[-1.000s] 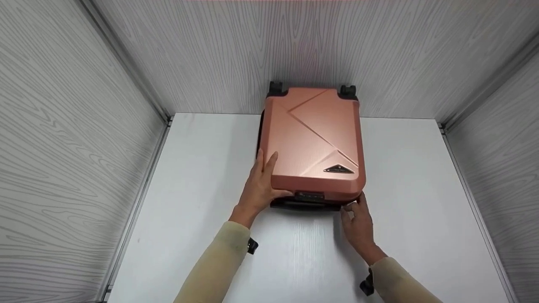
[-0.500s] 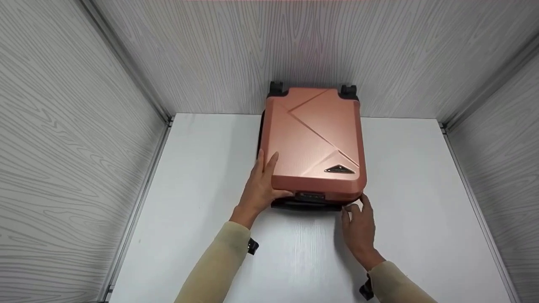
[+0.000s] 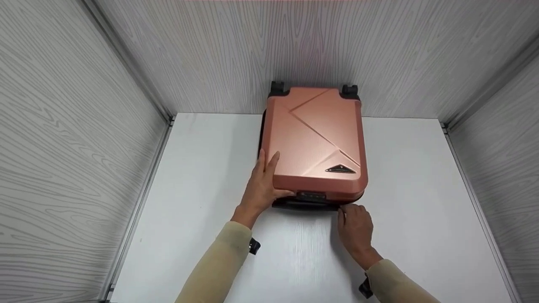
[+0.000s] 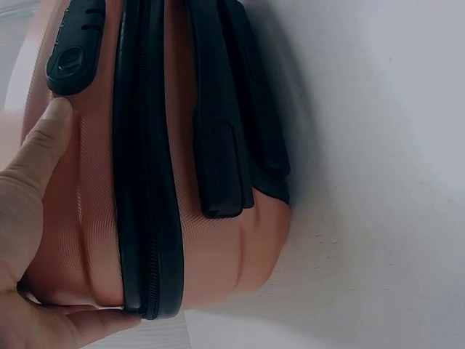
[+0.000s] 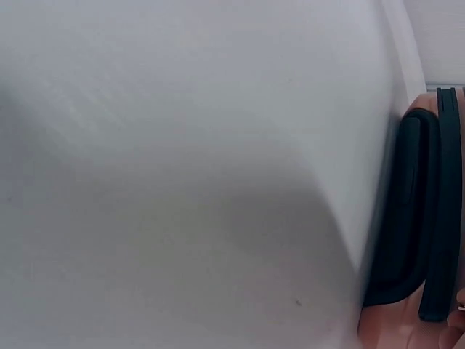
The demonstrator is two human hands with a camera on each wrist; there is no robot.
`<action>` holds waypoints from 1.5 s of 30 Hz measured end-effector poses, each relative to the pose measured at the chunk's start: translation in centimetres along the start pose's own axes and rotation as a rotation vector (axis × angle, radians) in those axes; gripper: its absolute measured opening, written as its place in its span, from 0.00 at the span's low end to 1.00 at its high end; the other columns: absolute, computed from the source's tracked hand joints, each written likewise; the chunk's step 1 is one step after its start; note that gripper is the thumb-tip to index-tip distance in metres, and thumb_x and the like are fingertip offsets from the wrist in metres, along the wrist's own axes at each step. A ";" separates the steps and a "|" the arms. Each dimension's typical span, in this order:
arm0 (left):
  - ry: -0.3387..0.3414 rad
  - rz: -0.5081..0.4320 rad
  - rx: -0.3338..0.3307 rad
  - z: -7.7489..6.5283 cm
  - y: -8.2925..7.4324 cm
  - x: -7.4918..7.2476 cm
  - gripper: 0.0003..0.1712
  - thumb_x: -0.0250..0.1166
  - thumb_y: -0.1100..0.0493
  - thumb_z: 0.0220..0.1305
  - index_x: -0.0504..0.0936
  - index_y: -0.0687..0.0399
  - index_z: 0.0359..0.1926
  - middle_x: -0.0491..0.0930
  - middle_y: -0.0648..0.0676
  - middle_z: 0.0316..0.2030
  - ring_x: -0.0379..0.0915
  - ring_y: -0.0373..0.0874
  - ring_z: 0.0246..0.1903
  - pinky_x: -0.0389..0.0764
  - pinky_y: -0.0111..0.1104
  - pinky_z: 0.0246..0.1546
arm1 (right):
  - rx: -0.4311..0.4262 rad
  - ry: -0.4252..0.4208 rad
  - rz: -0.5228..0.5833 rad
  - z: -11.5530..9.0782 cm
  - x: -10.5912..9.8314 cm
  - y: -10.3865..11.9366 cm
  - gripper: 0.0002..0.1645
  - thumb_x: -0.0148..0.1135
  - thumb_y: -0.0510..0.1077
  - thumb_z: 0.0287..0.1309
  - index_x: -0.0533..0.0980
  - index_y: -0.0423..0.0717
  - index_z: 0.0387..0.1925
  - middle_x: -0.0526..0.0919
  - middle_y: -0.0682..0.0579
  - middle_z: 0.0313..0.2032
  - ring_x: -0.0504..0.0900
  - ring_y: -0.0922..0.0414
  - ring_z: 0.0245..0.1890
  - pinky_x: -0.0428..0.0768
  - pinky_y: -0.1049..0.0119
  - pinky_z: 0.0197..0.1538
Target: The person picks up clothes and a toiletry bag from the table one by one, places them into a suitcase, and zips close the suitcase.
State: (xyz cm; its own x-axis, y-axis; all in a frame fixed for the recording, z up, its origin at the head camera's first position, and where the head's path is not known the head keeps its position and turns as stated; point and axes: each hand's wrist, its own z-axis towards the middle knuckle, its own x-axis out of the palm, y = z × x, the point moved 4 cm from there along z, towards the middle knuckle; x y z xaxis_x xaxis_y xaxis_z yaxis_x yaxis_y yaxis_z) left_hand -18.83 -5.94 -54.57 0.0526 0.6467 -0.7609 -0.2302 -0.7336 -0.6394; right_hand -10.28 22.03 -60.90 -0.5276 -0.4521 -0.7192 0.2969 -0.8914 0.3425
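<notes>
A rose-gold hard-shell suitcase [image 3: 313, 134] lies flat on the white table with its wheels toward the back wall. My left hand [image 3: 257, 189] rests on its near left corner, fingers straight and spread over the shell. In the left wrist view the thumb [image 4: 47, 142] touches the top side beside the black combination lock [image 4: 74, 51]; the closed black zipper [image 4: 145, 167] runs past it. At the near right corner my right hand [image 3: 356, 227] has curled fingers at the zipper line. Fingertips at the right wrist view's edge pinch a small shiny piece, likely the zipper pull, mostly hidden.
Black carry handle [image 4: 218, 116] parts face the near side of the suitcase. Wheels [image 3: 277, 87] stand close to the grey wood-grain back wall [image 3: 210, 54]. Similar panels rise on both sides, and white table surface [image 3: 202, 168] surrounds the suitcase.
My right hand has turned over, its fingers now more curled and slightly left and lower at the corner. The left hand stays on the suitcase, which keeps its place.
</notes>
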 end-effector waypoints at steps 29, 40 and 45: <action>-0.020 0.026 0.027 -0.3 0.2 -0.3 0.75 0.82 0.36 0.47 0.42 0.33 0.86 0.32 0.59 0.85 0.44 0.62 0.83 0.67 0.55 0.74 | -0.109 0.100 0.030 0.8 1.4 3.9 0.14 0.76 0.32 0.55 0.75 0.41 0.30 0.77 0.47 0.25 0.76 0.50 0.26 0.74 0.54 0.27; -0.031 0.036 0.040 -0.4 0.5 -0.3 0.75 0.82 0.36 0.47 0.43 0.36 0.86 0.32 0.62 0.85 0.45 0.64 0.82 0.68 0.56 0.73 | -0.165 0.100 0.045 0.9 1.9 4.4 0.14 0.75 0.32 0.55 0.74 0.40 0.32 0.77 0.46 0.26 0.77 0.49 0.26 0.76 0.53 0.29; -0.031 0.019 0.032 -0.5 0.5 -0.4 0.74 0.82 0.36 0.47 0.43 0.35 0.86 0.32 0.60 0.85 0.45 0.63 0.82 0.68 0.55 0.74 | -0.169 0.097 0.047 0.9 2.0 4.7 0.16 0.76 0.31 0.54 0.73 0.40 0.32 0.77 0.47 0.26 0.76 0.49 0.26 0.76 0.53 0.29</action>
State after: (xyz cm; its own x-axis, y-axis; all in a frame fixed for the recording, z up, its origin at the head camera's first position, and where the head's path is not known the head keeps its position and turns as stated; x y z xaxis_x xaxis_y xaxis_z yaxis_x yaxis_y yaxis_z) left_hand -18.47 -6.69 -54.66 0.0178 0.6393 -0.7687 -0.2614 -0.7391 -0.6208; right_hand -10.65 16.94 -60.22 -0.4333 -0.4806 -0.7624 0.4529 -0.8475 0.2769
